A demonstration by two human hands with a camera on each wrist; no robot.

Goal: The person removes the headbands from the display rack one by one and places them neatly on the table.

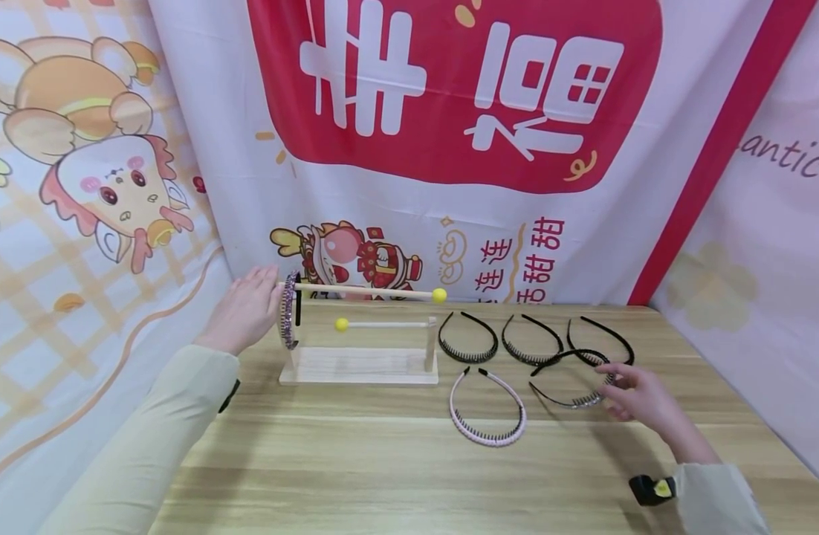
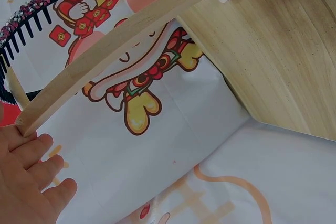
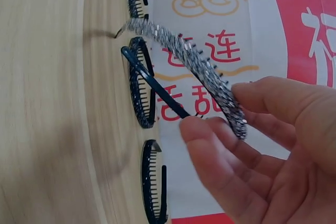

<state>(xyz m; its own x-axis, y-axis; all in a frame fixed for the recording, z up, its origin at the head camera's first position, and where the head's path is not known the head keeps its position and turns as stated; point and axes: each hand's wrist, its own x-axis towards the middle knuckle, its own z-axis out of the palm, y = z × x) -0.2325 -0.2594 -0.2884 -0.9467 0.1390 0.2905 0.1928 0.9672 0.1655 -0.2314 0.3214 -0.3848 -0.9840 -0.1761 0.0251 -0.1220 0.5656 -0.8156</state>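
Note:
My right hand (image 1: 640,401) pinches a silver glittery headband (image 3: 191,59) between thumb and fingers, raised off the table. My left hand (image 1: 249,312) touches the upper left end of a wooden headband stand (image 1: 359,375); in the left wrist view its fingers (image 2: 39,156) lie at the top of the upright post (image 2: 105,59). On the stand's upper rod (image 1: 369,290), close beside the left hand, hangs a headband with purple and pink sparkle (image 1: 288,312). The lower rod (image 1: 386,325) shows no headband on it.
Black toothed headbands lie in a row at the back: one near the stand (image 1: 468,357), one in the middle (image 1: 533,360), one at the right (image 1: 617,338), partly behind the held one. A pale pink headband (image 1: 490,441) lies in front. Printed cloth (image 1: 570,260) hangs behind.

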